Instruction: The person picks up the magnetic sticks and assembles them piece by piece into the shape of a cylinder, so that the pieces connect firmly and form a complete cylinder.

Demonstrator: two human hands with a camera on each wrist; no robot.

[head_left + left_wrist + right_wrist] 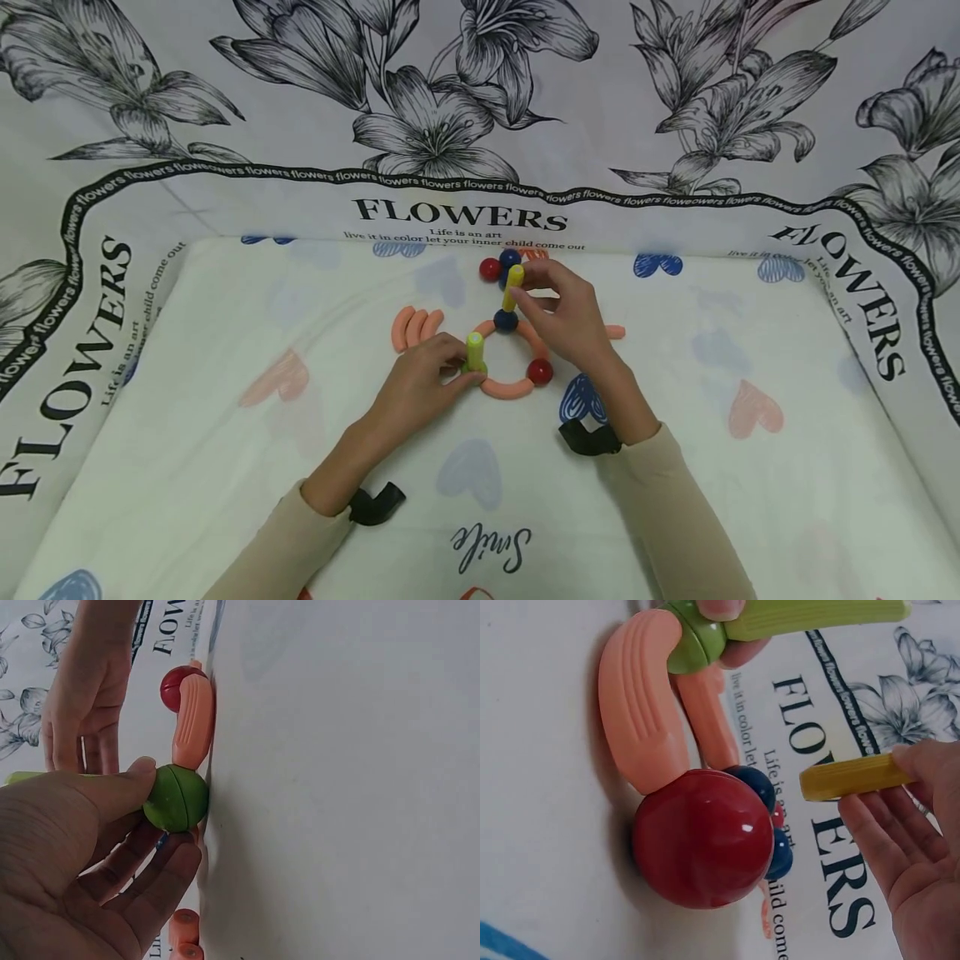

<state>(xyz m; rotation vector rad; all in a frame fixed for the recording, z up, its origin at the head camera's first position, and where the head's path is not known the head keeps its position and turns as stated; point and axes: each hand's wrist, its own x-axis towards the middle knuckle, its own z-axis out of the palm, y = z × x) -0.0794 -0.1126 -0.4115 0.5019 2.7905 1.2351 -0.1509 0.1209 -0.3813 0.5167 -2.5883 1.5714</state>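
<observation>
the yellow stick (513,289) is pinched between the thumb and fingers of the right hand (564,317), its free lower end just above the navy ball (506,320), with a gap showing in the right wrist view. the left hand (423,375) grasps the green ball (177,799), thumb on one side and fingers on the other; the light green stick (475,352) stands upright from that ball, beside the left grip. right of the left grip and nearer the person than the right one, the ring (507,389) of orange curved pieces lies on the cloth (660,517), joining the green, navy and red ball (539,372). just beyond the right grip sit blue balls (510,257) and another red ball (490,269). left of the left grip's fingers lies a row of loose orange pieces (416,327); one more orange piece (616,332) shows to the right of the right hand.
</observation>
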